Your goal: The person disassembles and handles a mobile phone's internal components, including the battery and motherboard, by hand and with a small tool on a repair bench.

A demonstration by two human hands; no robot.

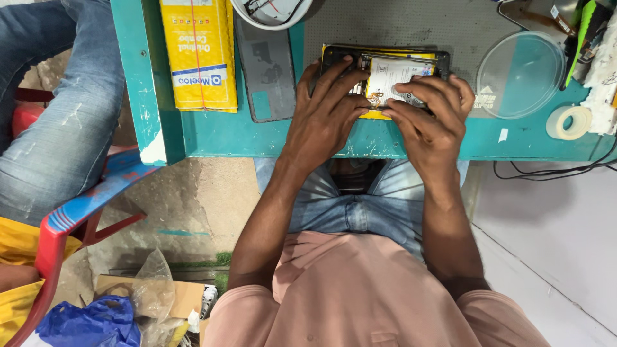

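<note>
Opened phone, upper centre, near counter front edge: left hand fingers spread flat on it; right hand fingers curled, pressing. Clear lid just right.

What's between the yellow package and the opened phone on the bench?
In the head view, a dark grey flat panel lies between the yellow package and the opened phone, on the teal bench.

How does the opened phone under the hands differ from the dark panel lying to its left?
The opened phone shows its insides, a white battery and parts; the dark panel shows a plain grey face. The phone lies crosswise, the panel lengthwise. The left hand and right hand press the phone; the panel lies untouched. Both rest flat on the teal table.
</note>
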